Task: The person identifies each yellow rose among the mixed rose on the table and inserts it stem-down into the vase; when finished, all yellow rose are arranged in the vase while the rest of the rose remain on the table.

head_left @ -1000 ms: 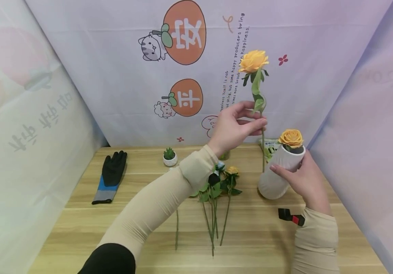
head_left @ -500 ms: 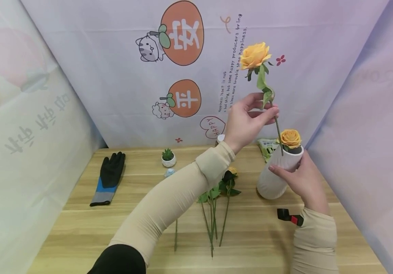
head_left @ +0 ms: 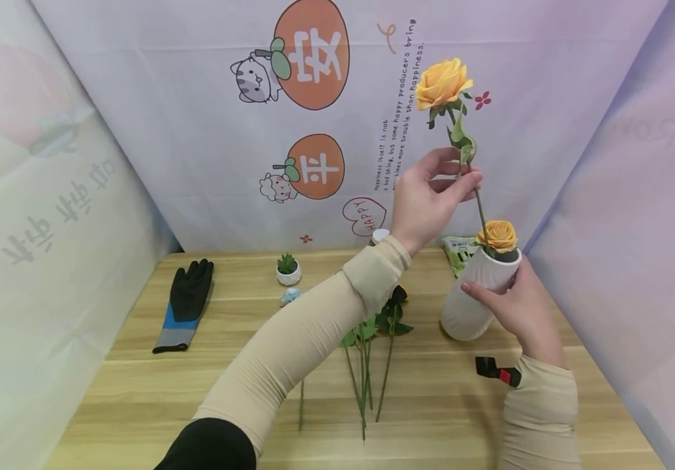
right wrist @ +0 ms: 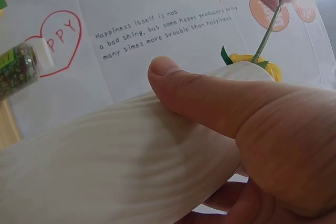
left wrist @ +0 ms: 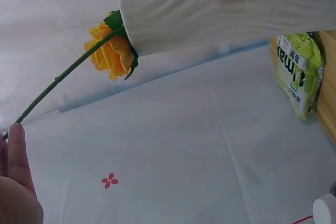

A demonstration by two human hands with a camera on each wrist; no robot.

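Observation:
My left hand pinches the green stem of a yellow rose between thumb and fingers, its bloom high above the table. The stem's lower end passes the rim of a white ribbed vase and goes into its mouth, as the left wrist view also shows. A second yellow rose sits in the vase, its bloom just over the rim. My right hand grips the vase near the top, thumb across the front, and the vase leans to the right. In the right wrist view the curled fingers show beneath it.
Several flower stems lie mid-table, partly under my left sleeve, near a pale blue flower. A small potted succulent, a black and blue glove, a green packet and a white-capped jar stand or lie around.
My left hand has moved right with the yellow rose. Its stem end has gone from beside the vase to inside the mouth. The right hand and vase have stayed nearly still.

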